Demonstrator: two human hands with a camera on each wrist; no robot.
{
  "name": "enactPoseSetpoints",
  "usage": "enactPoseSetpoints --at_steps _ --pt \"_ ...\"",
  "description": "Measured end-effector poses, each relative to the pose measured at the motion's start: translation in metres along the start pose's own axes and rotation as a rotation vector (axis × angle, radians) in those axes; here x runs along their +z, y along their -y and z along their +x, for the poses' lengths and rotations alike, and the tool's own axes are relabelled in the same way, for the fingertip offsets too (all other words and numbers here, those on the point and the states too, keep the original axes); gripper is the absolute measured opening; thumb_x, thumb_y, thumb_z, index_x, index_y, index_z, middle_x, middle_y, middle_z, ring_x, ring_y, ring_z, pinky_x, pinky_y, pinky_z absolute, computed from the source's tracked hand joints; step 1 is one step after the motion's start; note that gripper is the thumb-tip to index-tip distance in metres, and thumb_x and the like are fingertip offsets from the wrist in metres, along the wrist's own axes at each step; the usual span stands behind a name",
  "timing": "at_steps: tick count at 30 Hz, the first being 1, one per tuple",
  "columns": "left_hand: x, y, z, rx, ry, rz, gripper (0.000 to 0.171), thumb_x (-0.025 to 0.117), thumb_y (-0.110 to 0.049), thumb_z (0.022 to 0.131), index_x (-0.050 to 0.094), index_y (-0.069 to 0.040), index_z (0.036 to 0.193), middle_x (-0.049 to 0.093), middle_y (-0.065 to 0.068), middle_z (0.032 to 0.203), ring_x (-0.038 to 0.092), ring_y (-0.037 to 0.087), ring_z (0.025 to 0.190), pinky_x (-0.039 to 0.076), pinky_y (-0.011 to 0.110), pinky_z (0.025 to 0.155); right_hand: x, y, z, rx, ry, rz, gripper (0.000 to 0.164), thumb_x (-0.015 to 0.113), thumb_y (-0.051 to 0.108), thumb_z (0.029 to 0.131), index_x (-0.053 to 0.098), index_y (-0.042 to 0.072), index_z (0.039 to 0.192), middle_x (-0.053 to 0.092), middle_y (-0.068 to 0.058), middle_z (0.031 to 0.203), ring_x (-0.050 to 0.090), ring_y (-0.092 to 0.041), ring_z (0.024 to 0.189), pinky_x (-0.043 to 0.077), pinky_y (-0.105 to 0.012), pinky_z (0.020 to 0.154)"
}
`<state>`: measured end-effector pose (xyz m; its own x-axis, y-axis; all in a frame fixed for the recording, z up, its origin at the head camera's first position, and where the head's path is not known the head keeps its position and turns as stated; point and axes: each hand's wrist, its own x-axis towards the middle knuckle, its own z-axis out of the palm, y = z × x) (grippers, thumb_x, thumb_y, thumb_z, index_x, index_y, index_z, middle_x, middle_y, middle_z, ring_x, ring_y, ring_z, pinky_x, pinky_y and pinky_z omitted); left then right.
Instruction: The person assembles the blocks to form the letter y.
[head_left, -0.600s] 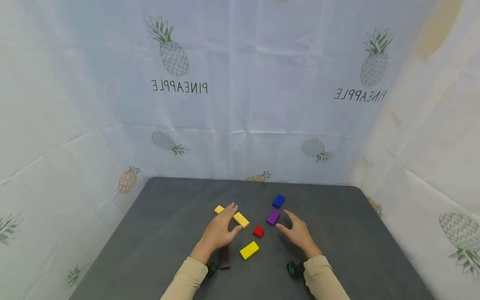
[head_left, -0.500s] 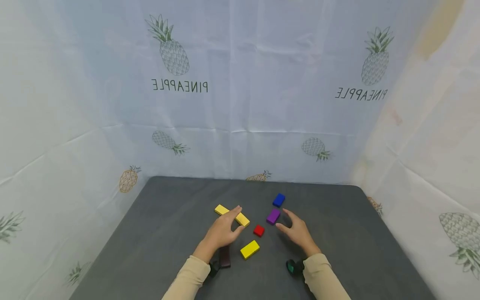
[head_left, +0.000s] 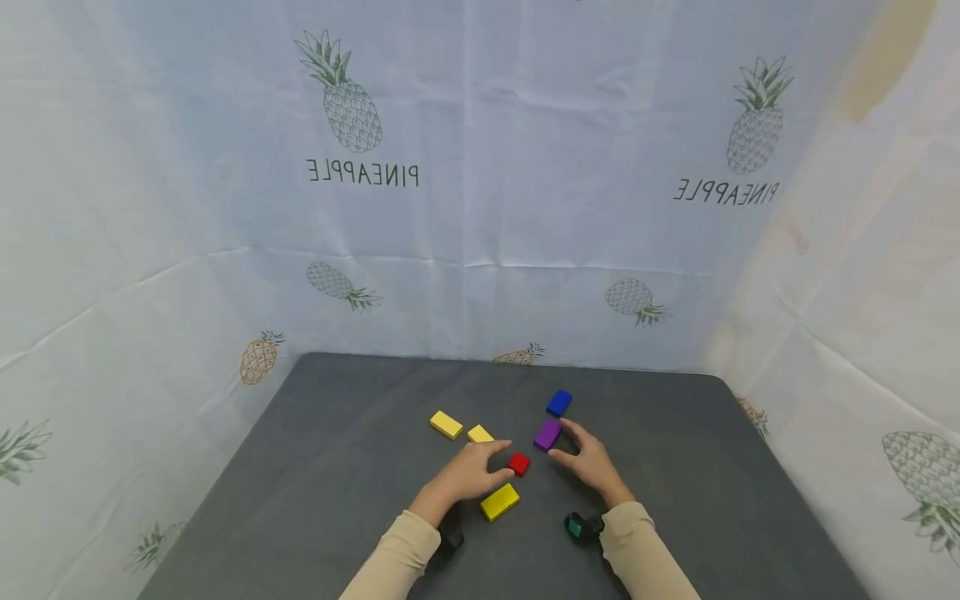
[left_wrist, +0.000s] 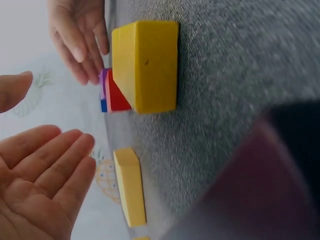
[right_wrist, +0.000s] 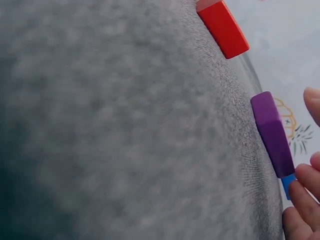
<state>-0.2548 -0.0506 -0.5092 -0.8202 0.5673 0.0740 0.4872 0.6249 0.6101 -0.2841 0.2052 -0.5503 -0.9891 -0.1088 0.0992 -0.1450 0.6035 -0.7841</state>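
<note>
The left hand (head_left: 467,473) hung over the grey table (head_left: 337,475), fingers extended and thumb spread wide, holding nothing. The red block (head_left: 519,464) lay just right of its fingertips, the bright yellow block (head_left: 500,502) nearer, to the right. One pale yellow block (head_left: 479,434) was partly hidden behind that hand; a second pale yellow block (head_left: 446,424) lay farther left. The right hand (head_left: 594,463), loosely curved with thumb apart, also held nothing. Its fingertips were close to the purple block (head_left: 547,435); contact could not be told. The blue block (head_left: 559,403) lay just beyond, on the far side.
</note>
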Motion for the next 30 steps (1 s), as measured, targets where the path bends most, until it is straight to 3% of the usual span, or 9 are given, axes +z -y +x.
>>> enactPoseSetpoints --at_steps 14,25,30 --pt "0.012 -0.005 0.008 -0.131 0.060 0.001 0.050 0.063 -0.033 0.091 0.054 -0.005 0.132 0.060 0.007 0.129 0.057 0.020 0.117 0.046 0.038 0.100 0.006 -0.009 0.008 -0.018 0.035 0.030 0.071 0.076 0.028 0.080 0.045 0.004 0.140 0.045 -0.021 0.143 0.038 -0.039 0.134 0.031 -0.054 0.109" --pt "0.019 -0.001 0.017 -0.140 0.067 0.008 0.050 0.065 -0.031 0.090 0.055 -0.006 0.132 0.060 0.007 0.128 0.058 0.012 0.104 0.048 0.035 0.097 0.005 -0.010 0.015 0.007 0.078 0.002 0.072 0.076 0.030 0.080 0.045 0.009 0.141 0.041 -0.022 0.145 0.036 -0.043 0.134 0.029 -0.060 0.107" --pt "0.019 0.001 0.021 -0.145 0.056 0.012 0.049 0.065 -0.030 0.090 0.055 -0.005 0.132 0.060 0.007 0.129 0.058 0.013 0.106 0.047 0.036 0.098 0.003 -0.007 0.019 0.038 0.095 -0.003 0.072 0.076 0.028 0.080 0.044 0.012 0.142 0.040 -0.021 0.146 0.035 -0.043 0.135 0.027 -0.061 0.108"
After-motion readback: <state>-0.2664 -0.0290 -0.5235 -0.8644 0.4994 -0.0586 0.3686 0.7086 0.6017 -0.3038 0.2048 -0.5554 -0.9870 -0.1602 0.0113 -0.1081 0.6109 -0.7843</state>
